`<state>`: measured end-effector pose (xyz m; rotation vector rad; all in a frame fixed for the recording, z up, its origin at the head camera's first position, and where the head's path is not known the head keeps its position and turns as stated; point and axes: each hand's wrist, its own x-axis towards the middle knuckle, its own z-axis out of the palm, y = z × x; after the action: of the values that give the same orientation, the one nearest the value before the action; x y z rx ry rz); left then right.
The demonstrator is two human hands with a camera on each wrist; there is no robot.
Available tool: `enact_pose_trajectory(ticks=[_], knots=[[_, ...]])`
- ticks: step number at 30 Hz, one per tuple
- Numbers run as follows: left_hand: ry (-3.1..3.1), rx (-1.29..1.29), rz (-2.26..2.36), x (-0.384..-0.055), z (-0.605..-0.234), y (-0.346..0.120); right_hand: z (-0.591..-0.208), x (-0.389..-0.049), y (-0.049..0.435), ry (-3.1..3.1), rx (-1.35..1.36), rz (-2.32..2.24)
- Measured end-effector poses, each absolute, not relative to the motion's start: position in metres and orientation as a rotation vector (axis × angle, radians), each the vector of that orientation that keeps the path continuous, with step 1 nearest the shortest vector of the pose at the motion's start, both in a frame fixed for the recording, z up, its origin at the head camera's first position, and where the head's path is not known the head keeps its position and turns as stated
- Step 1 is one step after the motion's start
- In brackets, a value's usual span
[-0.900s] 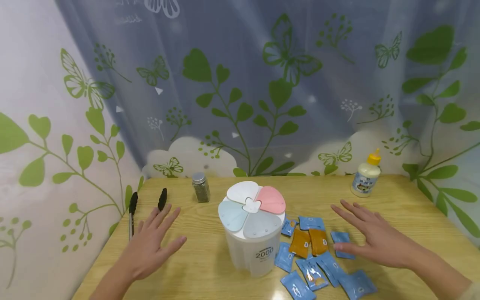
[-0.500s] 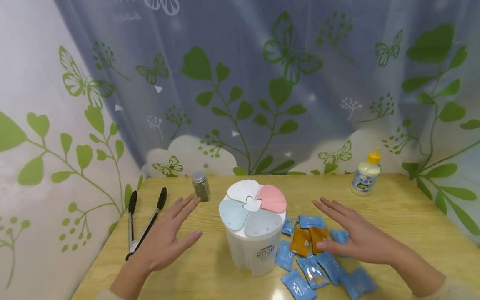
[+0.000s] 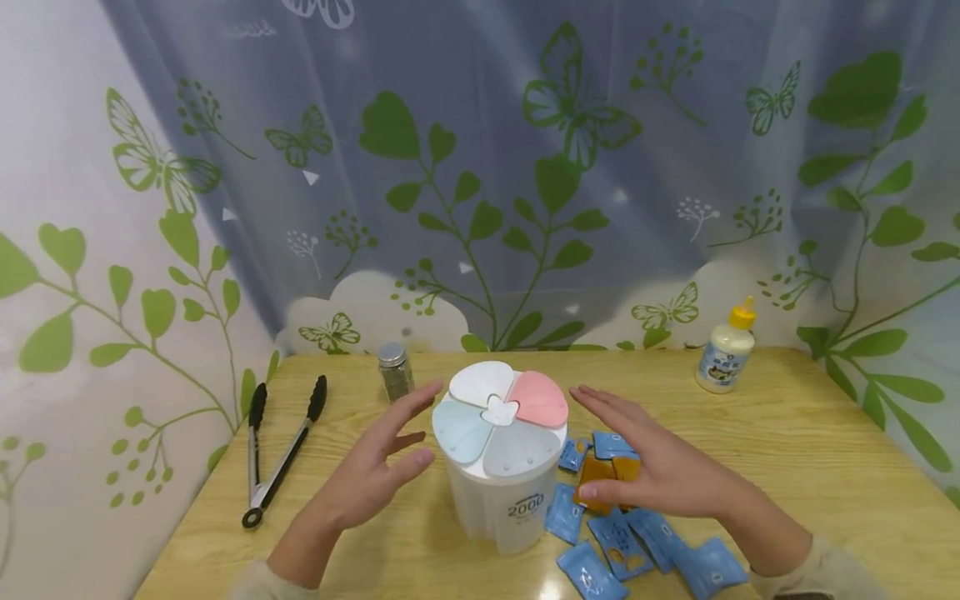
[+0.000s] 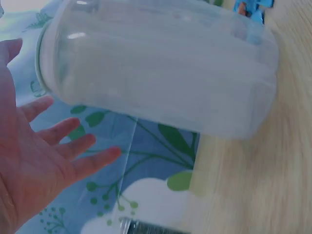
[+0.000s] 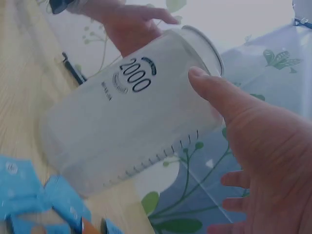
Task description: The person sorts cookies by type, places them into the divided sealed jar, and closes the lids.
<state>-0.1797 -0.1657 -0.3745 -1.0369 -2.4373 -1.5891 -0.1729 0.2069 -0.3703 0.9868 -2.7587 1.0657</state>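
Note:
A translucent storage canister [image 3: 487, 508] marked 2000 stands upright on the table, its lid [image 3: 501, 412] made of white, pink, grey and pale blue petal-shaped flaps. To its left hovers my left hand [image 3: 378, 467], fingers spread and relaxed; the left wrist view has a gap between the fingertips and the canister [image 4: 156, 68]. My right hand [image 3: 660, 471] is on the other side, above several small blue packets [image 3: 592, 571] and orange packets [image 3: 597, 479], which it partly hides. Its thumb lies near the canister's upper part in the right wrist view; contact cannot be told. Neither hand holds anything.
Black-tipped tongs [image 3: 281, 467] lie spread at the left. A small glass jar [image 3: 395, 375] with a grey lid stands behind the canister's left side. At the back right is a squeeze bottle [image 3: 723, 358] with a yellow cap. A patterned curtain [image 3: 480, 208] hangs behind the table.
Both hands have moved inward towards the canister from its two sides. The tongs, partly covered before by the left hand, now show fully. The canister and packets have stayed in place.

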Motion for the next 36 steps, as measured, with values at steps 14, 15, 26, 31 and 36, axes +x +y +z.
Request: enact_pose_trajectory(ticks=[14, 15, 26, 31, 36], knots=[[-2.337, -1.190, -1.924, -0.190, -0.367, -0.148, -0.382, -0.183, 0.167, -2.398, 1.131, 1.525], [-2.339, -1.195, -1.923, -0.190, -0.367, -0.147, -0.382, -0.183, 0.166, -2.392, 1.126, 1.537], [-2.254, -1.193, -1.892, -0.190, -0.366, -0.134, -0.374, -0.178, 0.155, -2.377, 1.021, 1.597], [-2.251, -1.204, -1.872, -0.190, -0.372, -0.130, -0.375, -0.177, 0.157, -2.396, 0.957, 1.534], [-2.250, -1.211, -1.826, -0.190, -0.377, -0.126, -0.375, -0.176, 0.163, -2.430, 0.890, 1.458]])
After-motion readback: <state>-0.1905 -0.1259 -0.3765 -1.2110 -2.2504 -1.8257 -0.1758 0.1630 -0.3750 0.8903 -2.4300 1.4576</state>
